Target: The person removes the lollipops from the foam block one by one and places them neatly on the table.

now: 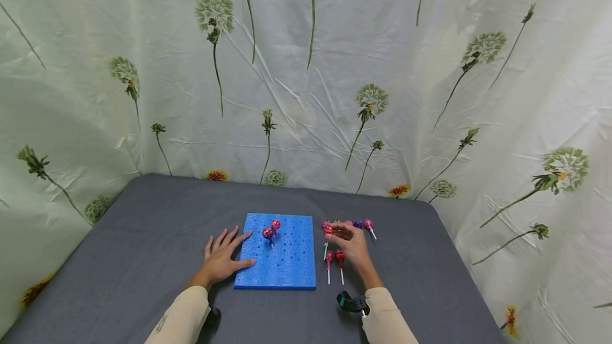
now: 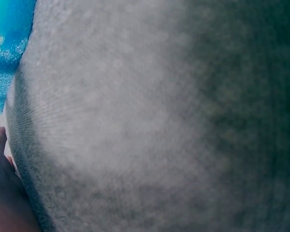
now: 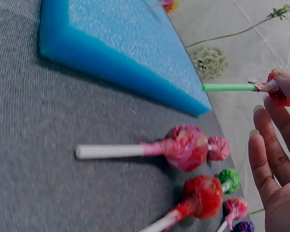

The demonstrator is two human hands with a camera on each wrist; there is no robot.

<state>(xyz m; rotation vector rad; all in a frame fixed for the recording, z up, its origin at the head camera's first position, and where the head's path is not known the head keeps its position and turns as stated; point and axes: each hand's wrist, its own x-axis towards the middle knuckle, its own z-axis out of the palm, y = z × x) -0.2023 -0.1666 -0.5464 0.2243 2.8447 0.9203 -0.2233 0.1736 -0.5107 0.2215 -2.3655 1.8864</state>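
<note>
In the head view my left hand (image 1: 221,260) lies with fingers spread on the left edge of a blue foam board (image 1: 298,275) dotted with small holes. Two wrapped lollipops (image 1: 275,225) stand in the board, sticks down. Right of the board, my right hand (image 1: 353,246) pinches a red-wrapped lollipop by its head between thumb and fingertips. Its green stick (image 3: 229,87) points away from the hand in the right wrist view, apart from the board. Below that hand lie a pink lollipop (image 3: 186,148) and a red lollipop (image 3: 203,197) with white sticks.
Farther back lie more lollipops, among them a purple one (image 1: 358,224) and a pink one (image 1: 368,224); a green one (image 3: 229,181) shows in the right wrist view. The grey cloth table (image 1: 167,227) meets a dandelion-patterned curtain (image 1: 306,121). Grey fabric mostly fills the left wrist view.
</note>
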